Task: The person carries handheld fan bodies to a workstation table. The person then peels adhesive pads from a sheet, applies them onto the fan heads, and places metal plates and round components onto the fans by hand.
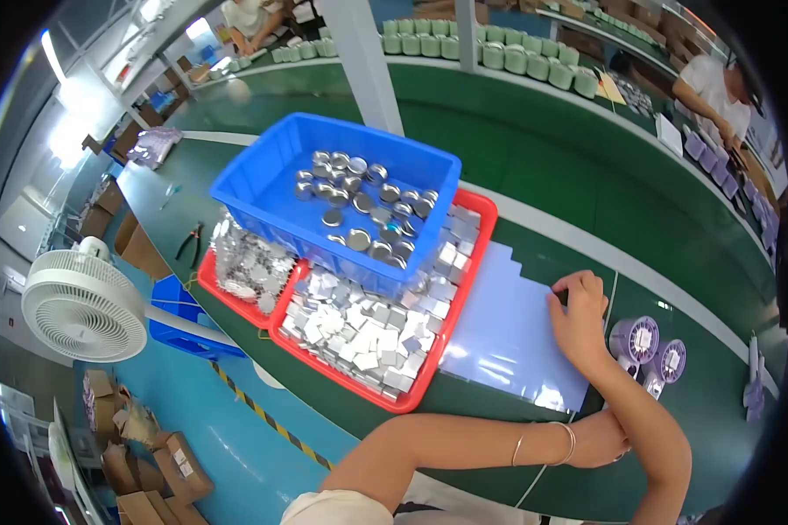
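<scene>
My right hand [582, 319] is at the right edge of a shiny light-blue plastic sheet [503, 328], its fingers bent and pinched. A small dark patch shows by the fingertips; what they hold, if anything, I cannot make out. My left hand [600, 439], below a bracelet-wearing wrist, is partly behind my right forearm, and its fingers are hidden. Close by on the right lie two purple round-headed handheld fans [634, 339] with white labels. Left of the sheet, a red tray [403, 404] holds many small silvery square pieces [368, 337].
A blue bin [258, 206] with round metal parts [359, 201] rests over the red tray. A smaller red tray [236, 302] holds silvery discs. Pliers [193, 241] lie farther left. A white fan [86, 302] stands beside the bench. Across the green conveyor [499, 131] co-workers sit near green units.
</scene>
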Tool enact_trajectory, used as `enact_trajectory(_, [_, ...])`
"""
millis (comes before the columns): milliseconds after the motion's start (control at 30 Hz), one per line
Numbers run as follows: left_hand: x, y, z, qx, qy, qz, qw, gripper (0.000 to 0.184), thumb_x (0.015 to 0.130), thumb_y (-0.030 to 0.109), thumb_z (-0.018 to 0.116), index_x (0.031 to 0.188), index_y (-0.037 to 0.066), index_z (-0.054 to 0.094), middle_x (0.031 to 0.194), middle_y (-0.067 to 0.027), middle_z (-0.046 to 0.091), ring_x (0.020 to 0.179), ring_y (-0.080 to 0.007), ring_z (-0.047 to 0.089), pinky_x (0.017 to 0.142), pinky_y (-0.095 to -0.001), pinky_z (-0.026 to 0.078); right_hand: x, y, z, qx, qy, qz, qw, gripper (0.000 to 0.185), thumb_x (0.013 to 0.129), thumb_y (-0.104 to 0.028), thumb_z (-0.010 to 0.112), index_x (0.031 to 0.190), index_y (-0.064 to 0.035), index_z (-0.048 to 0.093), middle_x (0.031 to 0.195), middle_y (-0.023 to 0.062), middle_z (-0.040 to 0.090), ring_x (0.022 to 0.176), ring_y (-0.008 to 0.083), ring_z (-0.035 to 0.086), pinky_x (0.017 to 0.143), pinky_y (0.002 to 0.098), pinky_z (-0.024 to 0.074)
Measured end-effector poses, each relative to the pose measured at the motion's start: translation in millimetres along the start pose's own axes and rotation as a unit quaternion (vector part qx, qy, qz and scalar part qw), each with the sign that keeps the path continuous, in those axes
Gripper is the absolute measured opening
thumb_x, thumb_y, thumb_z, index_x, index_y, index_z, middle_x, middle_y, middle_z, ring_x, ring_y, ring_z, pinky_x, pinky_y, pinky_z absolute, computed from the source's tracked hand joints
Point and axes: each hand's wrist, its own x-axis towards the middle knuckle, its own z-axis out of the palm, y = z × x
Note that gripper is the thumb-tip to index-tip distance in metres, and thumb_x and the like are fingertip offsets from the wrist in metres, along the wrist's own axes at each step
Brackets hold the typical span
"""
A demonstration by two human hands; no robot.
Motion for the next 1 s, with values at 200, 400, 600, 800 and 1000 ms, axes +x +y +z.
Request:
enact_trajectory(200, [-5, 2, -6, 0.063, 0.035, 0.059, 0.996, 0.032, 0.090, 0.018, 0.053, 0.111, -0.001, 0.067, 0.126, -0.0168, 0.060, 0.125, -0.0330, 0.051, 0.107, -0.0523, 0.035, 10, 4, 4, -0.022, -0.006, -0.024, 0.999, 0.012, 0.078, -0.002, 0.069, 0.087, -0.0022, 0.060, 0.101, 0.0130, 0.053, 0.102, 0.0324, 0.050, 0.086, 0.0444, 0.0382])
enact_trajectory(400, [-5, 3, -17, 0.004, -0.020, 0.014, 1.000, 0.040, 0.091, 0.017, 0.047, 0.124, -0.002, 0.059, 0.137, -0.0230, 0.052, 0.130, -0.0346, 0.048, 0.111, -0.0512, 0.033, 5, -9, -24, 0.064, -0.025, -0.186, 0.980, 0.012, 0.082, -0.004, 0.067, 0.090, -0.0033, 0.059, 0.091, 0.0143, 0.060, 0.093, 0.0349, 0.056, 0.085, 0.0442, 0.0411])
enact_trajectory(600, [-10, 10, -42, 0.189, 0.039, 0.093, 0.977, 0.050, 0.083, 0.027, 0.061, 0.122, -0.004, 0.057, 0.132, -0.0197, 0.054, 0.130, -0.0344, 0.045, 0.110, -0.0523, 0.032, -20, 17, -140, 0.218, 0.047, -0.120, 0.967, 0.013, 0.080, -0.006, 0.073, 0.090, -0.0019, 0.067, 0.090, 0.0102, 0.070, 0.082, 0.0252, 0.067, 0.074, 0.0326, 0.0516])
enact_trajectory(800, [-7, 10, -47, 0.171, 0.058, 0.087, 0.980, 0.051, 0.072, 0.024, 0.072, 0.114, -0.002, 0.062, 0.128, -0.0172, 0.055, 0.127, -0.0368, 0.048, 0.107, -0.0488, 0.038, -64, 104, -207, 0.286, 0.054, 0.118, 0.949, 0.015, 0.080, 0.001, 0.073, 0.092, 0.0022, 0.064, 0.093, 0.0063, 0.068, 0.091, 0.0121, 0.062, 0.085, 0.0261, 0.0482])
enact_trajectory(1000, [-7, 11, -48, 0.162, 0.035, 0.072, 0.983, 0.048, 0.074, 0.025, 0.071, 0.114, 0.000, 0.063, 0.130, -0.0167, 0.055, 0.128, -0.0363, 0.048, 0.107, -0.0491, 0.039, -71, 121, -197, 0.270, -0.058, 0.181, 0.944, 0.021, 0.077, 0.006, 0.073, 0.085, -0.0033, 0.056, 0.080, 0.0065, 0.066, 0.106, 0.0160, 0.061, 0.083, 0.0284, 0.0499])
